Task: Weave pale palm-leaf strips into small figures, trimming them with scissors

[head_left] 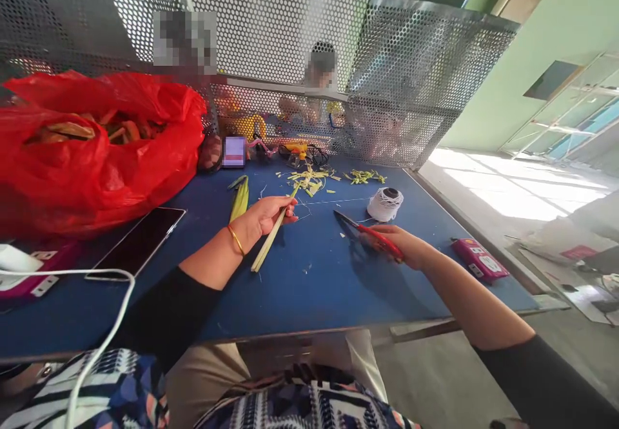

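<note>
My left hand (275,215) is closed around a thin bundle of pale green leaf strips (267,248), which slants from lower left to upper right over the blue table. In my right hand (394,245) is a pair of red-handled scissors (382,239), their dark blades pointing left toward the bundle but apart from it. Beyond the scissors stands a spool of white thread (385,204), with a strand running left across the table. Behind my left wrist lies a folded green leaf (240,198). Leaf scraps (309,180) are scattered past the bundle's far end.
A big red plastic bag (97,158) of dried plant pieces fills the left. Near it lie a tablet (138,243) and a white cable (126,306). A purple box (480,261) sits at the right edge. Perforated metal panels (280,29) stand behind, with people beyond.
</note>
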Motion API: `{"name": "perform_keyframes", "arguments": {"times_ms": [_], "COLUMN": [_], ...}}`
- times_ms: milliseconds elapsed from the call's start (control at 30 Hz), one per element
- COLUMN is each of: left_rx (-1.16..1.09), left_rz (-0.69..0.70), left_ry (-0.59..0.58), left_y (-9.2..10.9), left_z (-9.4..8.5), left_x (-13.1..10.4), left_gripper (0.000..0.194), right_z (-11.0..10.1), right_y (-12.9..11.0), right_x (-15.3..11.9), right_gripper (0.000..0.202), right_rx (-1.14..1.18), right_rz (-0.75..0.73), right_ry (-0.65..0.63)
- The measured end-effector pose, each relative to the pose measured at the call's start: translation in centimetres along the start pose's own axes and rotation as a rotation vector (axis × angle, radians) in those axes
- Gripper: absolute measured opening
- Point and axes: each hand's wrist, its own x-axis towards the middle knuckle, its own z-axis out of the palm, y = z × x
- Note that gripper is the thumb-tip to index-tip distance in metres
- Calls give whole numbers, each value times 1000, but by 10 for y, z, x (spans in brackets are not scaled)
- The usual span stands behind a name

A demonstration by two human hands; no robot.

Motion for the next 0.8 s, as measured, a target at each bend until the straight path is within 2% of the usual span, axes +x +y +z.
{"name": "perform_keyframes", "arguments": {"times_ms": [133, 267, 400, 600, 800], "left_rx": [-4, 2, 12, 17, 16], "left_rz": [-5, -1, -7, 12, 27], "left_ry": [-2, -3, -15, -12, 14], "left_y": [-1, -1, -1, -2, 0], "left_z": [-1, -1, 0, 1, -1], "left_x": [0, -1, -1, -1, -1], "left_gripper": [32, 31, 32, 34, 34], "right_z": [-10, -12, -5, 8, 2], "right_y": [20, 28, 24, 14, 21], "right_x": [-11, -8, 3, 22, 13], "right_gripper": [43, 41, 36, 42, 51], "right_rx": [331, 481, 505, 424, 413], "right_rz": [-22, -9, -36, -129, -173], "right_ry": [-108, -140, -114, -54, -140]}}
